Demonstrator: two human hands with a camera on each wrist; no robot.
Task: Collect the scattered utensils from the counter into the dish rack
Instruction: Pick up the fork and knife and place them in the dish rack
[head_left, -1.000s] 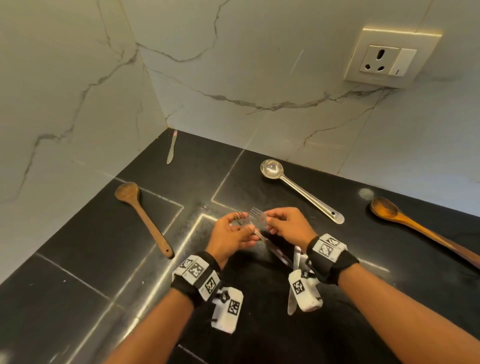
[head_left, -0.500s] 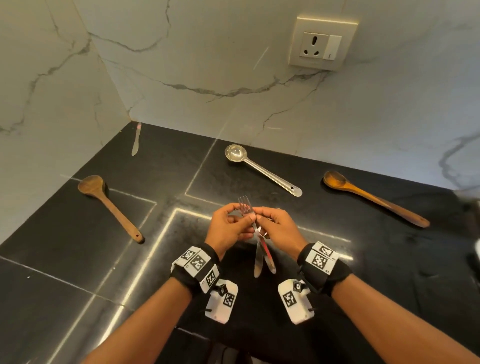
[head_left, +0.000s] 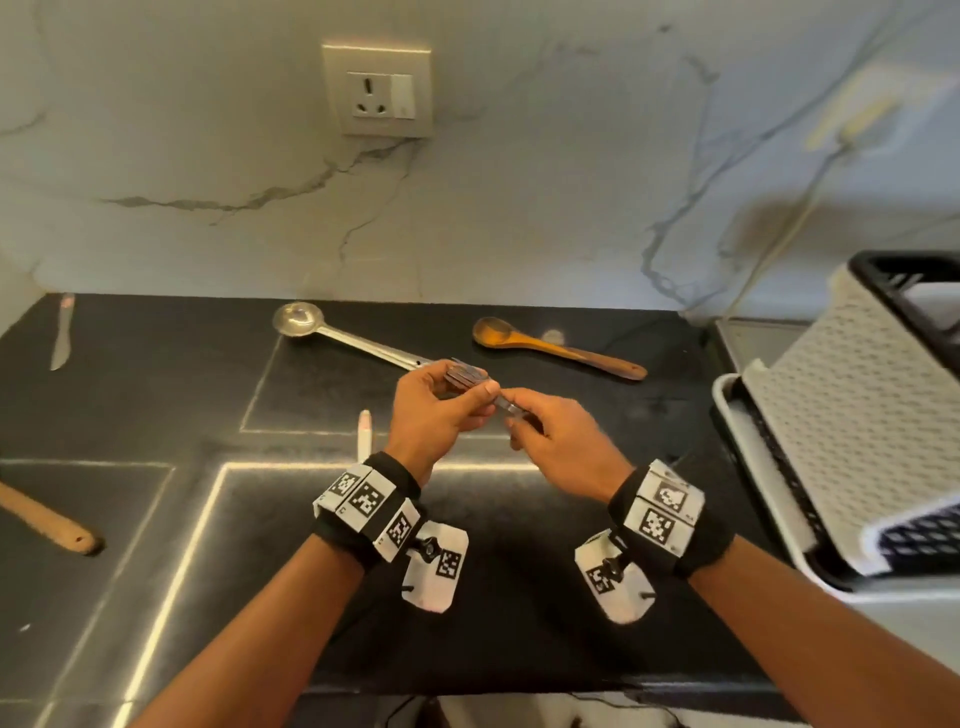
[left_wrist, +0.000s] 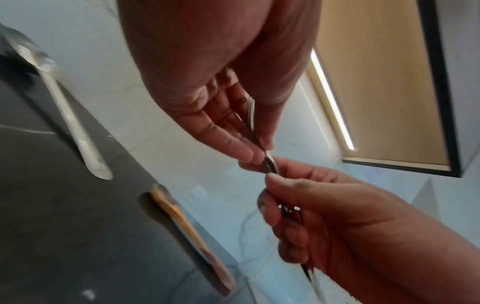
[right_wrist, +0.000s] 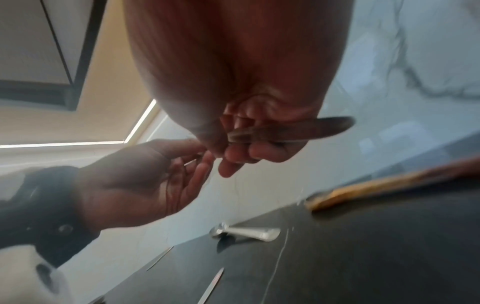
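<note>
head | both grips clamped on fork bundle (head_left: 467, 376) | align handles, then carry to dish rack (head_left: 852, 415) at 3 o'clock

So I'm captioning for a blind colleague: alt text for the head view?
Both hands, left hand and right hand, hold a bundle of metal cutlery above a black counter. A steel ladle and wooden spoon lie behind; the dish rack stands right.

wall (head_left: 519, 208): white veined marble | socket (head_left: 377, 91) | counter (head_left: 519, 597): black stone
</note>
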